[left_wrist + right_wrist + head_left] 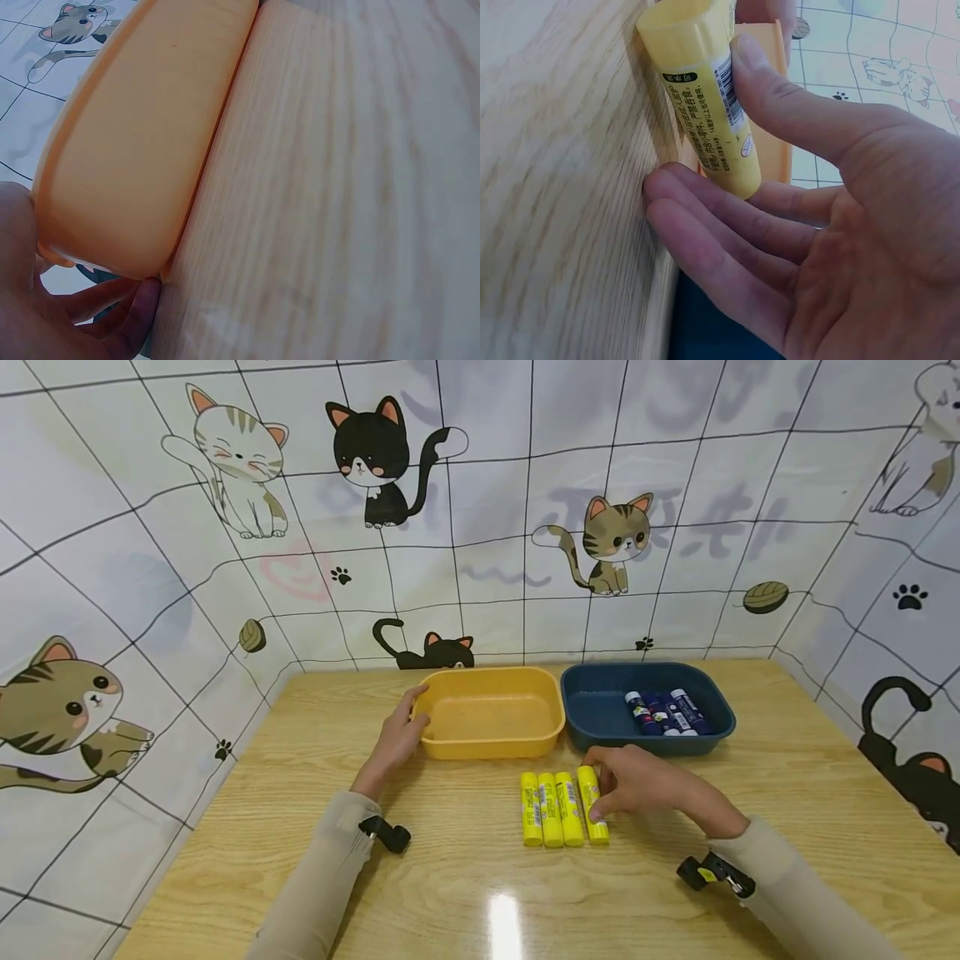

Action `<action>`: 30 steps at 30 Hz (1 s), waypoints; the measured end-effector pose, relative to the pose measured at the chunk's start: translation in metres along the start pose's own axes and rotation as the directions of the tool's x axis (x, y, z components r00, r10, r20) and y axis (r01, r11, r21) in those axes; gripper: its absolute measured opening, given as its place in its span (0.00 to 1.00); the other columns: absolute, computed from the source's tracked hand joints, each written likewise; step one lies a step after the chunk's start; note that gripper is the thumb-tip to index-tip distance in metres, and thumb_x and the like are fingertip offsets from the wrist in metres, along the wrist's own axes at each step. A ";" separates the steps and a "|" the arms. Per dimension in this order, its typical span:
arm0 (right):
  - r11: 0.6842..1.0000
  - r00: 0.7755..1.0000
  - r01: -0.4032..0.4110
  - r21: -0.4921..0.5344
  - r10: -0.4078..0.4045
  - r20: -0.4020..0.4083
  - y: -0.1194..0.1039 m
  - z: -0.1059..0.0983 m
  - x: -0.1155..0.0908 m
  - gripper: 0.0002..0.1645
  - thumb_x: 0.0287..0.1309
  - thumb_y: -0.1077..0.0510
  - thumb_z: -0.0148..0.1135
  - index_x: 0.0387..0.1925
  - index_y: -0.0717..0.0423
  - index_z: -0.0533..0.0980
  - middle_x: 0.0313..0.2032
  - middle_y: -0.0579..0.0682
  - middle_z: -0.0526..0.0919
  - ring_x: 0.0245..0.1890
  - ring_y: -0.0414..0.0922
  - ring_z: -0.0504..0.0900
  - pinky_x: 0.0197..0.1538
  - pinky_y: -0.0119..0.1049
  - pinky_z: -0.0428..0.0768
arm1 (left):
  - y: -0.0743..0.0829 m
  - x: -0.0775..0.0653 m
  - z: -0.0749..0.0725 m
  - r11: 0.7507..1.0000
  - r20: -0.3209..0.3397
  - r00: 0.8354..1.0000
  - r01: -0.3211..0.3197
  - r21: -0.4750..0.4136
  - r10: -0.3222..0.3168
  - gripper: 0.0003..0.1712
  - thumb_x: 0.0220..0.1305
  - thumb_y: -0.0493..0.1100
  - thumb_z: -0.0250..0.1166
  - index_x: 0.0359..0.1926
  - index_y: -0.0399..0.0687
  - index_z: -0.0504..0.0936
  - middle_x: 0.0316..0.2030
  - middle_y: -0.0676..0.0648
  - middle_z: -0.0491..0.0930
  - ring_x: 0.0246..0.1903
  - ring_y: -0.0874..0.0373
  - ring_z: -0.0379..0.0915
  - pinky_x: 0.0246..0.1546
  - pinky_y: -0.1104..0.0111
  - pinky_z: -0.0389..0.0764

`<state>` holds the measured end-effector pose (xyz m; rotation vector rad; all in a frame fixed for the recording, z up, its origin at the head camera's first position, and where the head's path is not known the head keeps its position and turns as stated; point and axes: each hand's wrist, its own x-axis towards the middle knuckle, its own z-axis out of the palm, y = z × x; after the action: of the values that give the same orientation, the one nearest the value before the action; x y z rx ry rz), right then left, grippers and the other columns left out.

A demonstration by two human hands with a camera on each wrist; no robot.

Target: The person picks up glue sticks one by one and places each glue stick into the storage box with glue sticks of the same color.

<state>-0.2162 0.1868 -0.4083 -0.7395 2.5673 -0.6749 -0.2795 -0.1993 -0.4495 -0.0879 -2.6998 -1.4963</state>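
Observation:
With the thumb over its rim and the fingers along its outer end, my left hand [396, 737] grips the left end of a yellow plastic basin [487, 748]. The basin has nothing in it. Nearer to me, my right hand [648, 779] pinches a yellow glue stick [588, 787] between thumb and fingers. In the right wrist view the printed label and barcode of this glue stick [718, 101] show beside the thumb. Several more yellow glue sticks [550, 810] lie side by side just left of it on the table.
A dark blue basin [600, 742] stands right of the yellow one, with several dark blue glue sticks [660, 714] inside. The wooden table [450, 893] meets cat-patterned walls [495, 560] at its back and sides. A camera is strapped on each wrist.

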 end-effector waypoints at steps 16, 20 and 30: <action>0.998 0.999 0.033 0.060 -0.031 -0.040 -0.015 0.000 -0.004 0.39 0.38 0.51 0.79 0.51 0.49 0.66 0.39 0.45 0.85 0.39 0.39 0.82 0.42 0.37 0.81 | 0.000 0.000 0.000 1.000 -0.001 1.000 0.005 -0.008 -0.005 0.31 0.68 0.44 0.49 0.71 0.67 0.59 0.69 0.45 0.63 0.64 0.47 0.65 0.57 0.52 0.70; 0.995 0.998 0.047 0.087 -0.042 -0.055 -0.016 0.001 -0.004 0.39 0.40 0.54 0.78 0.52 0.50 0.64 0.40 0.48 0.85 0.39 0.41 0.83 0.43 0.39 0.81 | 0.000 0.000 0.000 1.000 0.000 1.000 0.005 0.000 -0.005 0.31 0.68 0.44 0.49 0.71 0.66 0.59 0.69 0.45 0.63 0.64 0.47 0.64 0.59 0.52 0.69; 0.980 0.997 0.069 0.184 -0.059 -0.056 -0.013 0.003 -0.004 0.43 0.45 0.60 0.75 0.59 0.55 0.59 0.44 0.55 0.82 0.39 0.45 0.82 0.32 0.32 0.82 | 0.001 -0.001 -0.001 1.000 -0.002 1.000 0.000 0.000 0.000 0.31 0.68 0.44 0.49 0.71 0.65 0.59 0.69 0.44 0.64 0.63 0.48 0.66 0.56 0.53 0.70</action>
<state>-0.2063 0.1786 -0.4026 -0.7540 2.4904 -0.9515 -0.2780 -0.1991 -0.4482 -0.0856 -2.6983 -1.4957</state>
